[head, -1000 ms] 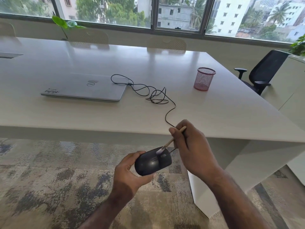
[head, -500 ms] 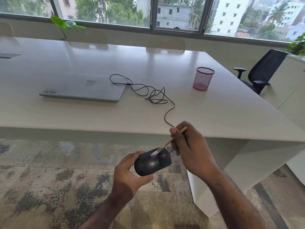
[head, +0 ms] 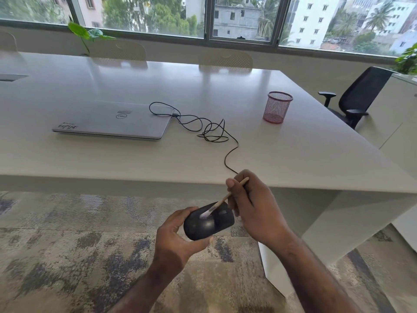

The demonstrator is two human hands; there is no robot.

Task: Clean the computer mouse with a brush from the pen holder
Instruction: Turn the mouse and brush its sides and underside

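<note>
My left hand (head: 178,238) grips a black wired computer mouse (head: 204,224) from below and the left, holding it in the air in front of the table's near edge. My right hand (head: 255,204) pinches a thin wooden-handled brush (head: 222,201), whose pale bristles touch the top of the mouse near its middle. The mouse's black cable (head: 212,129) runs up over the table edge in loose loops to a shut silver laptop (head: 112,120). A pink mesh pen holder (head: 277,107) stands on the table at the right, with nothing showing inside it.
The large white table (head: 293,154) fills the middle of the view; its panel leg is right of my hands. A black office chair (head: 358,96) stands at the far right. Beige chairs and a leafy plant (head: 90,36) line the window side. Patterned carpet lies below.
The brush tip has slid leftward across the top of the mouse, from near the wheel toward its middle. My left hand keeps the mouse in the same place.
</note>
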